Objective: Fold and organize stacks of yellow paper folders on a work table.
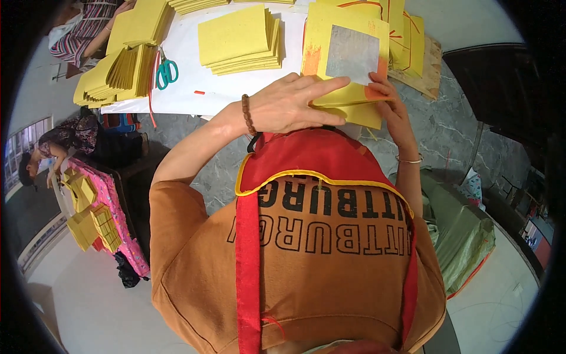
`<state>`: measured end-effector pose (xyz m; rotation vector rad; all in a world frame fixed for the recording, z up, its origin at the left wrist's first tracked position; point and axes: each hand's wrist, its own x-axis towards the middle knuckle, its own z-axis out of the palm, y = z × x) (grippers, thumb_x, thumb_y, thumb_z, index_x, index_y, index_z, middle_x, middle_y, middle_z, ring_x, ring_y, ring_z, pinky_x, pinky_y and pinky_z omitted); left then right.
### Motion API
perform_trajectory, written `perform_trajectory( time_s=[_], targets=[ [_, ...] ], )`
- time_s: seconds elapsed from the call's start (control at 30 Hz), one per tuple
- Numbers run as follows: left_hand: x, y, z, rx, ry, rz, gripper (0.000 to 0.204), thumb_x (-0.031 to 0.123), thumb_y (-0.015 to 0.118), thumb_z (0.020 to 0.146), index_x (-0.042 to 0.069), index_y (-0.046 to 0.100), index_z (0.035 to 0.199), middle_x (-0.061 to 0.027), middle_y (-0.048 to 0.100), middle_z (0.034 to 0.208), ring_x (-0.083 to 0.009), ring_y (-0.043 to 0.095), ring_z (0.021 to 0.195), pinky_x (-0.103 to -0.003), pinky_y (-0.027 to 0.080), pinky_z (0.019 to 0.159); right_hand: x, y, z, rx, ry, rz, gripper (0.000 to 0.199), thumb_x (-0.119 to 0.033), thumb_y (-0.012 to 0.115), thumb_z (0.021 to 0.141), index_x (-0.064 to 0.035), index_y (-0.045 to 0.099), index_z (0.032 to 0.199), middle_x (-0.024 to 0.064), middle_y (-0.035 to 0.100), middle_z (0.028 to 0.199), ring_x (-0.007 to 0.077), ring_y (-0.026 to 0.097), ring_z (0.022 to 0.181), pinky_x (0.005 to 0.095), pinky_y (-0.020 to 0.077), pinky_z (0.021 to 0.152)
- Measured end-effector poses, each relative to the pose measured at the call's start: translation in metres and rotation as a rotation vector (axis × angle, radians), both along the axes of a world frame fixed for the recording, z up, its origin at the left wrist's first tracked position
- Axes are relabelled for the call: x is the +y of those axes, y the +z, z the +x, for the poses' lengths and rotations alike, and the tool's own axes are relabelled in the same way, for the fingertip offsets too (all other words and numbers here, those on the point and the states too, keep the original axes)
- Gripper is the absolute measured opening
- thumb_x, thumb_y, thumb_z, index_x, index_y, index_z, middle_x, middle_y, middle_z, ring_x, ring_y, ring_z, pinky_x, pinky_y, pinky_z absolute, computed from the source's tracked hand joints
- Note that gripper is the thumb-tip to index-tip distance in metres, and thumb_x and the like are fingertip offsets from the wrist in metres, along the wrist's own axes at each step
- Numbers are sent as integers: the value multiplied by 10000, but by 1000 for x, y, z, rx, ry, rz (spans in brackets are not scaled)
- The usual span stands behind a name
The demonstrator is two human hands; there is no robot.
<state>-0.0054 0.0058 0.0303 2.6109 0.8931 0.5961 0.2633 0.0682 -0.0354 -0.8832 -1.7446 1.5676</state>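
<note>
At the near edge of the table I have a yellow paper sheet [312, 62] with a silver square and orange patches, its near part bent up into a fold. My left hand [286, 106] lies across the left side of the fold, its fingers stretched and the thumb apart from the index finger. On the right, my right hand [394, 109] grips the paper's edge, fingertips on the orange patch. What lies under the fold is partly hidden. My left wrist has a brown beaded bracelet [247, 115].
Stacked yellow papers [236, 44] sit on the white table cover [183, 74], more bundles [127, 71] at left. Teal-handled scissors [167, 72] lie beside them. Tied yellow bundles [410, 47] stand at right. Two other people work at left, one at a pink-covered table [121, 215].
</note>
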Motion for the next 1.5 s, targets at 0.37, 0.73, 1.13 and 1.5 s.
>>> perform_trajectory(
  time_s=[0.37,0.73,1.13,1.5],
  targets=[
    [12,-23,-11,-43,-37,-59,518,106,694,653,101,579,1158,-121,524,1174,-265,498,1001,-349,426,865,-2,0,-3,-37,-5,65,366,42,588,726,-74,594,1073,85,430,1331,228,374,1259,341,283,1044],
    [8,-16,-10,51,-37,-73,598,97,736,608,100,562,1180,-119,520,1168,-270,482,1038,-364,413,895,-4,4,-4,-15,-31,9,379,81,557,694,-66,606,1039,86,445,1320,224,378,1257,330,286,1042],
    [17,-16,-20,-82,-118,-138,394,89,690,686,66,589,1066,-128,555,1091,-287,510,1000,-363,456,847,-2,1,-3,-4,-34,-11,382,94,535,690,-64,608,1030,80,450,1322,222,378,1262,334,294,1043],
    [18,-18,-15,-156,284,-303,124,127,547,823,47,489,898,-140,580,1043,-269,601,785,-331,494,669,-3,-2,-2,-27,6,138,419,-117,669,714,-74,581,1121,75,439,1332,227,376,1256,359,278,1050]
  ],
)
